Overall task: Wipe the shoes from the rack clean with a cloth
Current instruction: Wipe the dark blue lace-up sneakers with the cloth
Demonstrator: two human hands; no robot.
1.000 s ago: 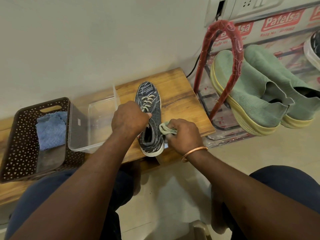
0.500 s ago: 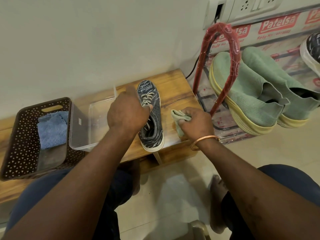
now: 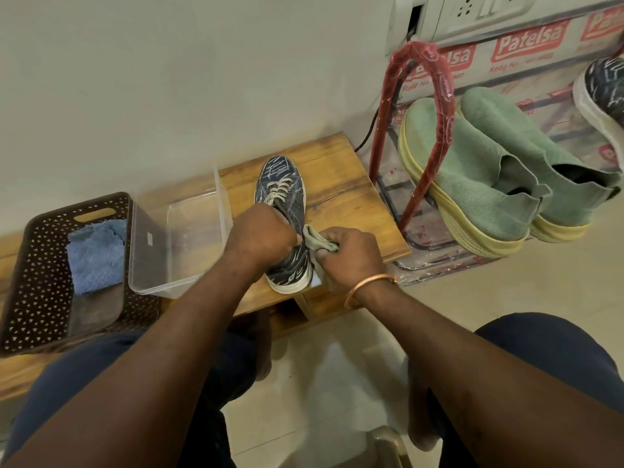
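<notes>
The dark blue lace-up sneaker w/ white scribble lines & a white sole [image 3: 283,204] is being kept flat on the brown wooden bench [image 3: 341,184], toe to the wall, heel near the front edge. It is prob. being set there b/c the bench is firm & close to the knees, so it can be rubbed hard w/o sliding.

The sneaker is being gripped round its middle, by the opening, by the left hand [image 3: 261,236]. The fingers are being curled over the top, likely so the shoe is being stopped from tipping.

The small pale green cloth [image 3: 315,241] is being bunched up & pinched in the right hand [image 3: 351,256], fingers curled tight round it. It is being pressed on the shoe's right side, toward the heel. A bunched pad is prob. being used b/c it rubs better than a loose flap.

Both arms are being reached forward & down from the lap. The wrists are being turned in, & the hands are nearly touching.

The clear plastic box [image 3: 189,231] is being kept just left of the sneaker. Next to it, a blue fluffy towel [image 3: 94,255] is being kept in the dark brown plastic basket w/ little holes [image 3: 33,265], maybe as a spare.

On the right, a pair of green knit shoes w/ yellow soles [image 3: 472,170] is being stored on the red plastic-wrapped rack [image 3: 439,106], prob. waiting for a turn.
</notes>
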